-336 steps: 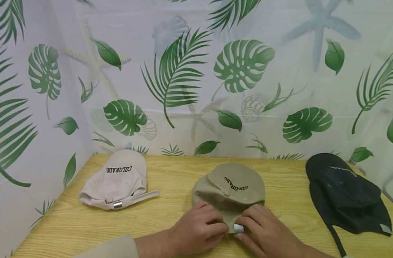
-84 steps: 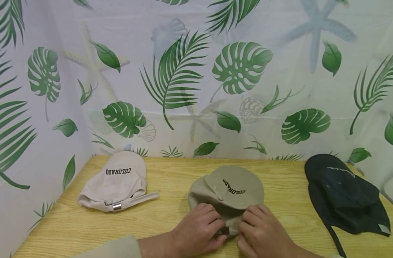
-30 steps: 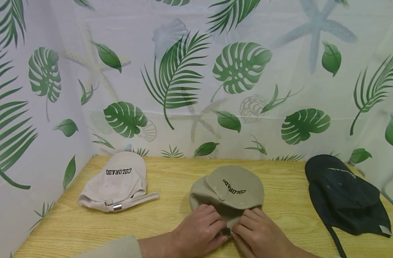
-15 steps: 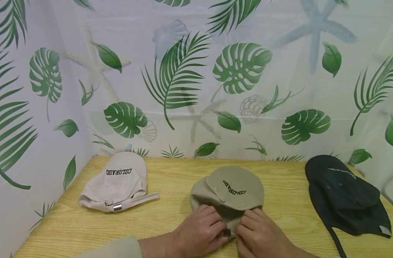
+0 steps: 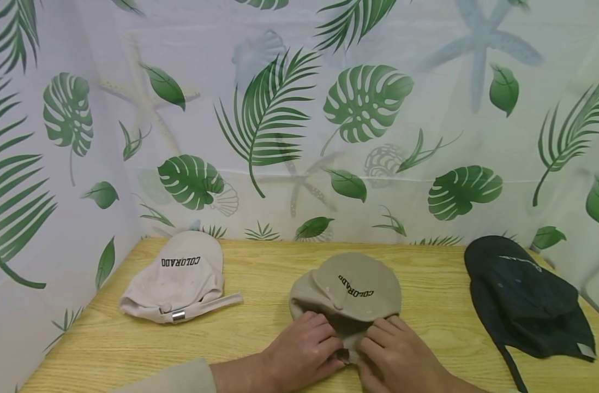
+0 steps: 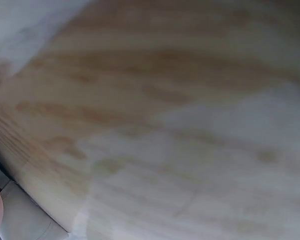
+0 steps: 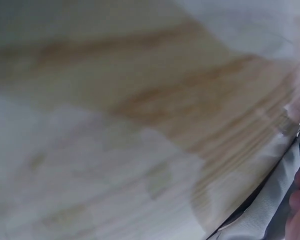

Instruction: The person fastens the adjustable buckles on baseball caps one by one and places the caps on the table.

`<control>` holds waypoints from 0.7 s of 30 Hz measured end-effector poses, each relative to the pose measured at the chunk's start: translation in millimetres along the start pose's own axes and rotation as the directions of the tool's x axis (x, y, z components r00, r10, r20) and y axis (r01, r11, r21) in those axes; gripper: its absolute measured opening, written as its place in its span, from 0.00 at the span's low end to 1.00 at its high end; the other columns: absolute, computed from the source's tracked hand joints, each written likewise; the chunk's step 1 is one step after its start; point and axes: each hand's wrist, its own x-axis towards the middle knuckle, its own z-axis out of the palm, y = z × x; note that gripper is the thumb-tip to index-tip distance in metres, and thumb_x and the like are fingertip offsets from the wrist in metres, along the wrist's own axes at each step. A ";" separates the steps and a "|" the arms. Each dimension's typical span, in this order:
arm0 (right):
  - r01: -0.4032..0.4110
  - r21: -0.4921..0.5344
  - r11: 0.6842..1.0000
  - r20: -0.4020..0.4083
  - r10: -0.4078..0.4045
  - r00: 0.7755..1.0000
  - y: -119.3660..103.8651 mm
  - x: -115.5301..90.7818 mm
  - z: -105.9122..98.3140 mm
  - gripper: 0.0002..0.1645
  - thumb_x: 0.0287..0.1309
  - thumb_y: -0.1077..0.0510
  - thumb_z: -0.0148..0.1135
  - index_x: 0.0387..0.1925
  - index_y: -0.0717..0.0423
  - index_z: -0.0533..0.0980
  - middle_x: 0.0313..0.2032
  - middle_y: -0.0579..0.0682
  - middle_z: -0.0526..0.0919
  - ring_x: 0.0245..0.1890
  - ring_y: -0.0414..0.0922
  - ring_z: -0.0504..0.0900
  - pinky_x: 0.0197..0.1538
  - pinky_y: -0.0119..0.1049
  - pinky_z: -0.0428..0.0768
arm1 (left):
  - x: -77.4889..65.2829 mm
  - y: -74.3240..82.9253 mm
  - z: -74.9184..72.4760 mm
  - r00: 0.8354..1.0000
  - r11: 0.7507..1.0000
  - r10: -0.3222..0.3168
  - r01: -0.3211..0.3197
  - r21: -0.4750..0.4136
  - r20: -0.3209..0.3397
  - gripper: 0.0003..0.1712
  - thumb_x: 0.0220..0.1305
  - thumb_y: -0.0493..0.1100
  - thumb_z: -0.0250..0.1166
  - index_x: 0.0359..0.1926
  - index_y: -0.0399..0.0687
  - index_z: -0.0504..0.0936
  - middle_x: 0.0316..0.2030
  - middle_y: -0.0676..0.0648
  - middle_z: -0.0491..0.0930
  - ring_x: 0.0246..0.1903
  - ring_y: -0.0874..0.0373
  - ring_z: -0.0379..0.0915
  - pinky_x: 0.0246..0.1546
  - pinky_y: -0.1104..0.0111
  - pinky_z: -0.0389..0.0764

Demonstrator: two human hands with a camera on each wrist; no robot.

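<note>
A khaki baseball cap (image 5: 368, 278) with dark COLORADO lettering lies in the middle of the table, its back strap side facing the near edge. My left hand (image 5: 303, 348) grips the strap side from the left, curled fingers beside a small dark-looking buckle (image 5: 343, 356). From the right, my right hand (image 5: 400, 352) pinches the same strap side, fingertips close to the buckle. The strap's end is hidden by the fingers. In the right wrist view, fingers (image 7: 298, 200) hold the cap's edge (image 7: 259, 210); the left wrist view catches only a corner of the cap (image 6: 25, 215).
A pale pinkish COLORADO cap (image 5: 186, 278) lies at the left, its strap sticking out past a silver buckle (image 5: 179, 315). At the right is a black cap (image 5: 525, 295) with its strap hanging toward the near edge. Leaf-printed cloth (image 5: 280, 207) encloses the wooden table (image 5: 260, 273).
Earlier a bright buckle showed by the right fingertips; now it looks dark and sits by the left fingertips. Lately the right fingers shift slightly toward and away from the buckle. Other caps stay put.
</note>
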 end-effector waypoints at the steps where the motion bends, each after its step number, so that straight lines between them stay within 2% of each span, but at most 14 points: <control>1: 0.001 0.003 1.000 0.010 -0.001 1.000 -0.2 -0.1 0.1 0.08 0.43 0.50 0.68 0.26 0.40 0.75 0.25 0.35 0.72 0.28 0.35 0.67 0.35 0.32 0.67 | 0.0 0.0 0.2 1.000 1.000 0.000 0.000 -0.004 0.000 0.12 0.60 0.56 0.61 0.34 0.55 0.82 0.32 0.59 0.76 0.37 0.66 0.69 0.44 0.73 0.69; 9: 0.011 0.013 1.000 0.036 -0.011 0.999 -2.3 -0.2 1.1 0.13 0.46 0.46 0.69 0.36 0.42 0.80 0.34 0.35 0.80 0.38 0.36 0.76 0.42 0.36 0.72 | 0.2 1.4 -0.6 0.999 0.997 -0.025 0.026 -0.069 0.027 0.12 0.60 0.55 0.62 0.35 0.55 0.83 0.33 0.59 0.77 0.37 0.67 0.70 0.44 0.74 0.69; 13: 0.015 0.018 1.000 0.031 -0.016 0.999 -2.4 0.5 1.4 0.11 0.45 0.48 0.69 0.34 0.42 0.81 0.32 0.35 0.80 0.37 0.35 0.76 0.43 0.34 0.71 | 0.4 1.4 -1.8 1.000 0.998 -0.020 0.021 -0.066 0.017 0.11 0.60 0.55 0.61 0.35 0.55 0.82 0.33 0.59 0.77 0.37 0.66 0.70 0.44 0.74 0.69; 16: 0.048 0.021 0.999 0.007 -0.048 0.999 -1.8 1.4 1.9 0.08 0.45 0.49 0.70 0.30 0.42 0.81 0.29 0.35 0.79 0.34 0.35 0.74 0.40 0.34 0.69 | 0.9 1.3 -1.9 1.000 0.998 -0.013 0.013 -0.062 0.000 0.11 0.60 0.55 0.61 0.34 0.55 0.82 0.33 0.59 0.77 0.37 0.66 0.69 0.44 0.74 0.69; 21: 0.080 0.026 0.996 -0.008 -0.080 0.997 -1.3 1.2 2.3 0.03 0.50 0.50 0.67 0.27 0.40 0.80 0.26 0.35 0.76 0.30 0.35 0.71 0.38 0.33 0.67 | 1.3 1.2 -1.5 1.000 0.998 -0.003 0.002 -0.058 -0.018 0.11 0.59 0.55 0.62 0.34 0.55 0.82 0.32 0.59 0.77 0.36 0.66 0.70 0.43 0.73 0.69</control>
